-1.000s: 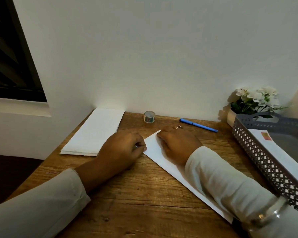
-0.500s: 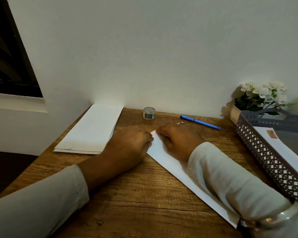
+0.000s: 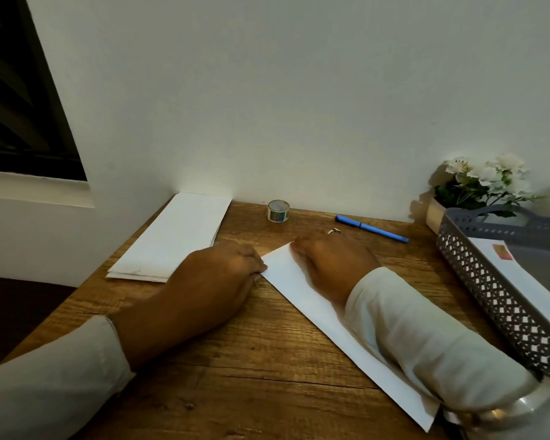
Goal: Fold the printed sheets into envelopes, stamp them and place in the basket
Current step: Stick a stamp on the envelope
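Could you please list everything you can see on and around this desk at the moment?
folded sheet: one, white, desk centre, under both hands
paper stack: one pile, white, back left of desk
basket: one, grey lattice, right edge of desk
envelope: one, white with a reddish stamp, inside the basket
tape roll: one, greenish, back of desk by the wall
pen: one, blue, back right, lying flat
flowers: one bunch, white, behind the basket
desk: one, brown wood
window: one, dark, upper left
left hand: fingers curled, at the sheet's left edge
right hand: rests flat on the sheet, wears a ring
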The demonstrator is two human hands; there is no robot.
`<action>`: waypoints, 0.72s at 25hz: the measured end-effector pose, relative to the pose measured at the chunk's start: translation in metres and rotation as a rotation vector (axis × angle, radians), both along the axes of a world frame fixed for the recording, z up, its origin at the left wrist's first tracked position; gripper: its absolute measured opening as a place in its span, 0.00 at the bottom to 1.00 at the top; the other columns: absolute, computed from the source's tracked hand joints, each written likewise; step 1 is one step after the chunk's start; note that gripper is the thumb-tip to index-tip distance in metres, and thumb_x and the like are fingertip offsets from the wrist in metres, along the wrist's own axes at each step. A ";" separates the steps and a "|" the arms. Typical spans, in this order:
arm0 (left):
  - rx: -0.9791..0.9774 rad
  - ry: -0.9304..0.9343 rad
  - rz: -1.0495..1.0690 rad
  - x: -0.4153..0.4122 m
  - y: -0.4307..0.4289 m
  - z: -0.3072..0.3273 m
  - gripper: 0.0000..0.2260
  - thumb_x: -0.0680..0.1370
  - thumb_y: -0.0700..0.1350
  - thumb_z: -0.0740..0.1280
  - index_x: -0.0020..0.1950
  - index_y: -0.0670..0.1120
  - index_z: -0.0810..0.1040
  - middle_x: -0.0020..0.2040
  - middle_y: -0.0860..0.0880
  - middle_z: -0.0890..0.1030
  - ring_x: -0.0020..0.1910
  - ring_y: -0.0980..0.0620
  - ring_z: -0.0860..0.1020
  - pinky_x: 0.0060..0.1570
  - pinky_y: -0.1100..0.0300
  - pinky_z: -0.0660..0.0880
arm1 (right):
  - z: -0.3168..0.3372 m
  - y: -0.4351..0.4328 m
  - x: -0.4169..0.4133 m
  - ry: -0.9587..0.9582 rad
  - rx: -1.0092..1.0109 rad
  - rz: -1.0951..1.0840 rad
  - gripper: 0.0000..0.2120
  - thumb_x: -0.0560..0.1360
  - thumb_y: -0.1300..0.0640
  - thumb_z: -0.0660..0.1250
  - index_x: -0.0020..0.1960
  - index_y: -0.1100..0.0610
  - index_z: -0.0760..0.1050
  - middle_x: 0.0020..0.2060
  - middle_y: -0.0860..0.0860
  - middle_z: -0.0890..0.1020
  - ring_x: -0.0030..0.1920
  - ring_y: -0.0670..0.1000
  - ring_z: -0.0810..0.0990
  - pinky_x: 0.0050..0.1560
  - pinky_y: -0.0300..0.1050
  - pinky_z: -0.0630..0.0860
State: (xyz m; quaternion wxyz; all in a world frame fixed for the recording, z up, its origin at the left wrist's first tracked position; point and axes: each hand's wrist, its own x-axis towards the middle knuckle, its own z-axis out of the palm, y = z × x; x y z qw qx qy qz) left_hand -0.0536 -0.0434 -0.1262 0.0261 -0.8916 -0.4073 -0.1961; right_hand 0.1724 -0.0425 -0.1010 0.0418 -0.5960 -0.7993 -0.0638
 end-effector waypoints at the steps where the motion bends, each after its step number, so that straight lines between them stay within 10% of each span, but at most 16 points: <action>1: 0.001 0.007 0.004 -0.001 0.000 0.000 0.12 0.81 0.48 0.65 0.63 0.52 0.82 0.63 0.53 0.81 0.61 0.53 0.78 0.57 0.65 0.66 | 0.001 -0.004 -0.009 -0.037 0.022 0.057 0.18 0.82 0.55 0.61 0.71 0.48 0.73 0.65 0.49 0.79 0.66 0.54 0.75 0.66 0.52 0.74; 18: -0.023 0.015 0.018 -0.001 -0.004 0.005 0.15 0.83 0.52 0.60 0.68 0.55 0.78 0.68 0.57 0.77 0.66 0.57 0.73 0.57 0.70 0.61 | 0.005 0.004 0.003 0.105 -0.073 -0.064 0.21 0.82 0.59 0.59 0.72 0.44 0.73 0.71 0.45 0.75 0.70 0.51 0.73 0.68 0.51 0.73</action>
